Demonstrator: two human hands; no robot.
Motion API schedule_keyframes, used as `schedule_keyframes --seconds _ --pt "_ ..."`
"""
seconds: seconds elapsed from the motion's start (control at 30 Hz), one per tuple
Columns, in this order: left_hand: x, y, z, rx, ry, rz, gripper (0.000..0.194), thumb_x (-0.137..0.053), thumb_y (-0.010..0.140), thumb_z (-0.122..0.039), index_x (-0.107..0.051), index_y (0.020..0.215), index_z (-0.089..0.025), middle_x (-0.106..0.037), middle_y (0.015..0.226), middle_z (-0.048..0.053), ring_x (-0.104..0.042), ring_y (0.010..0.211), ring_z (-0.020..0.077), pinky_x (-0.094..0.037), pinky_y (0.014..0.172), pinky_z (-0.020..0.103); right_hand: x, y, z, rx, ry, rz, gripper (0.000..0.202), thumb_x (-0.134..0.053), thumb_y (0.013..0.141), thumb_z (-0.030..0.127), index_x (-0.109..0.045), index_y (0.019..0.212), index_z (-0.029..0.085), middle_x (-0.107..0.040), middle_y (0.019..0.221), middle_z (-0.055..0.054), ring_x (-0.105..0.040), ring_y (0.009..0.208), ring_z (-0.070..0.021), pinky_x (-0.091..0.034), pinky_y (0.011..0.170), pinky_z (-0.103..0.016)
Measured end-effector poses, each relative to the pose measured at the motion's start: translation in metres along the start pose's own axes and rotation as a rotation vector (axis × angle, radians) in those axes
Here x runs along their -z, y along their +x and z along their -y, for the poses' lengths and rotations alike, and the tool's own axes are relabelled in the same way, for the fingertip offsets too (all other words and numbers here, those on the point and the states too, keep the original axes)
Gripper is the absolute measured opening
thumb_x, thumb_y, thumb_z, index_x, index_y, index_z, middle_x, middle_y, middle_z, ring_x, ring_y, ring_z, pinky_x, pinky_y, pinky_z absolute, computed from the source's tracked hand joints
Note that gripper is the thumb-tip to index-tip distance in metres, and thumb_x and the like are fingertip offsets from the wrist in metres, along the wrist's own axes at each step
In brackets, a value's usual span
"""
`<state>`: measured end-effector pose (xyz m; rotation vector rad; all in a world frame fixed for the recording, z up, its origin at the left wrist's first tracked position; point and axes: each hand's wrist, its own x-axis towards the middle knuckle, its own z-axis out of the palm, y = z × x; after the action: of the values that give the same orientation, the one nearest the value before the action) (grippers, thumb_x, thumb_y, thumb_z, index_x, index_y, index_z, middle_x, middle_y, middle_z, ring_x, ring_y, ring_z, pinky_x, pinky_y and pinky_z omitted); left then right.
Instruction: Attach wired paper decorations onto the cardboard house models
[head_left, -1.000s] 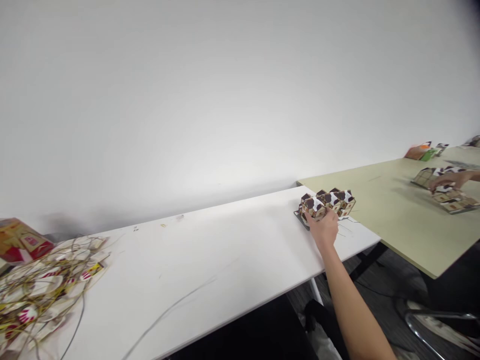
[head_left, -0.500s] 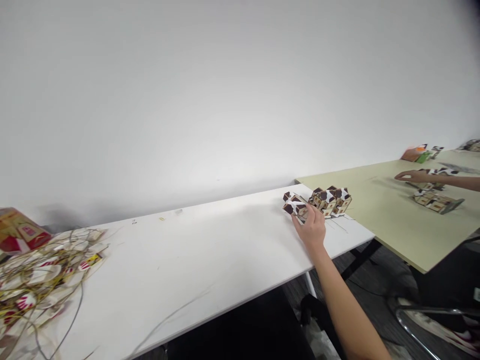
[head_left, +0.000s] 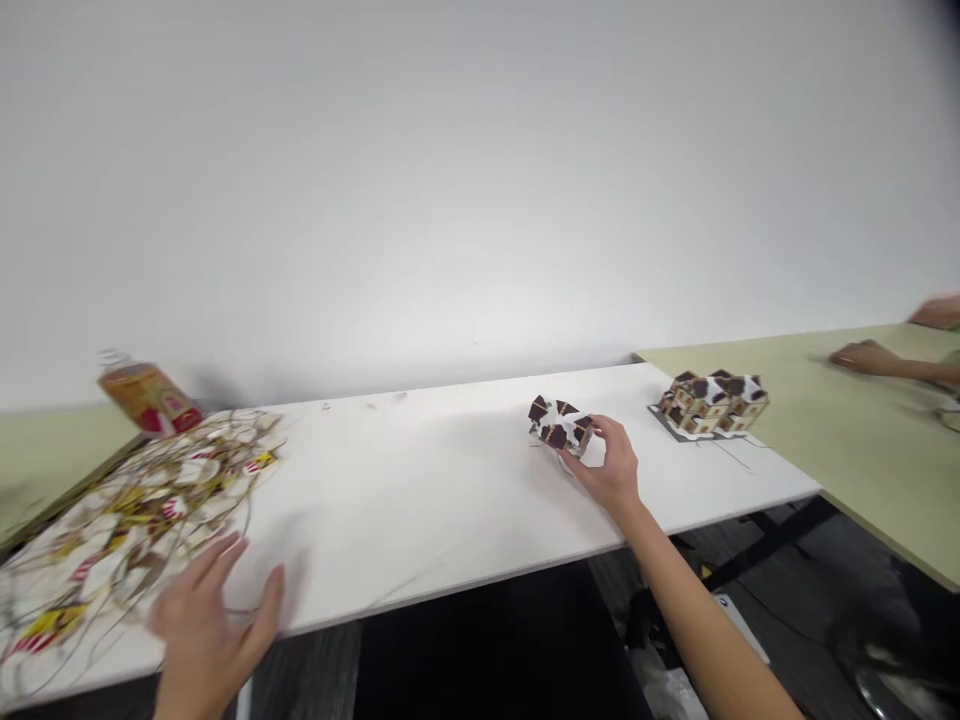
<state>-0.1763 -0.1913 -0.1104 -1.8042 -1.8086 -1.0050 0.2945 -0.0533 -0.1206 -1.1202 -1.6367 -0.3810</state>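
In my right hand (head_left: 609, 470) I grip a small model house (head_left: 561, 424) with dark brown roof panels and white patches, thumb on one side and fingers on the other. It is at or just above the white table (head_left: 420, 500). Farther right, more model houses (head_left: 712, 402) of the same kind stand on a grey base near the table's edge. Down at the left, my left hand (head_left: 210, 625) is over the table's front edge with thumb and fingers spread, holding nothing. Beside it lies a tangled heap of wires and tags (head_left: 172, 500), with red, white and yellow pieces.
A bottle with orange contents (head_left: 150, 395) stands tilted in view behind the wire heap. On the right, a pale green table (head_left: 795, 365) adjoins the white one, and another person's hand (head_left: 866, 357) rests over it. A white wall rises behind.
My right hand has brought the model house leftward, away from the other houses. My left hand has come into view at the lower left. The camera view has turned a little.
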Motion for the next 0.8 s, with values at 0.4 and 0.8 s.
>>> schedule_keyframes --seconds 0.4,0.8 --pt "-0.014 0.018 0.003 0.026 0.180 0.264 0.028 -0.044 0.089 -0.040 -0.060 0.105 -0.024 -0.066 0.112 0.006 -0.059 0.108 0.0260 -0.040 0.091 0.044 -0.029 0.002 0.040 -0.538 0.307 0.149 0.070 -0.077 0.065 0.050 -0.050 0.123 0.020 -0.058 0.120 -0.012 -0.062 0.096 -0.0256 -0.057 0.079 -0.044" --pt "-0.014 0.072 0.014 0.258 0.344 0.489 0.041 -0.038 0.090 -0.038 -0.055 0.120 -0.016 -0.058 0.126 0.012 -0.059 0.110 0.0290 -0.047 0.092 0.046 -0.088 0.049 0.057 -0.557 0.456 0.352 0.067 -0.079 0.061 0.050 -0.053 0.118 0.025 -0.060 0.120 -0.007 -0.064 0.093 -0.0236 -0.057 0.074 -0.040"
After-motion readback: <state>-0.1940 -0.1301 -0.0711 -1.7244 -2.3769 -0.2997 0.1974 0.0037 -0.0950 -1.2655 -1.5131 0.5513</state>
